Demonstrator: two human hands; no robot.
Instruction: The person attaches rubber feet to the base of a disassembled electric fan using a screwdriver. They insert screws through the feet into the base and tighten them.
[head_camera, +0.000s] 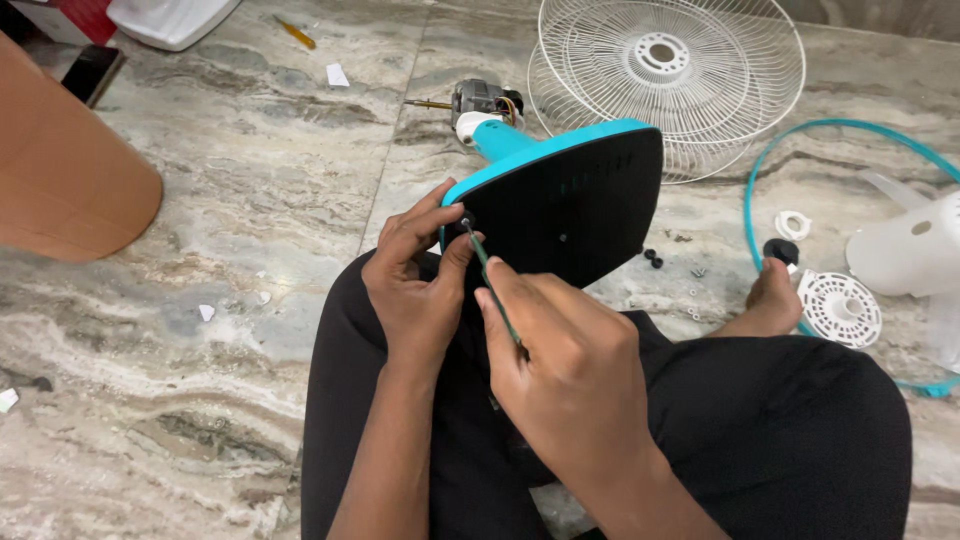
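Observation:
A table fan's base (575, 200), black underneath with a turquoise rim, rests tipped up on my lap. Its turquoise neck leads to the bare motor (482, 100) lying on the floor. My left hand (415, 275) grips the base's near left corner, thumb and fingers around a small black foot there. My right hand (565, 365) holds a thin green-shafted screwdriver (492, 295), and its tip meets the base at that same corner beside my left thumb.
White wire fan grilles (690, 70) lie on the marble floor beyond the base. A turquoise ring (800, 150), white plastic fan parts (905, 250), a round white vented cap (838, 308) and loose screws (652, 258) sit at right near my bare foot (772, 300). A brown rounded board (60, 180) is at left.

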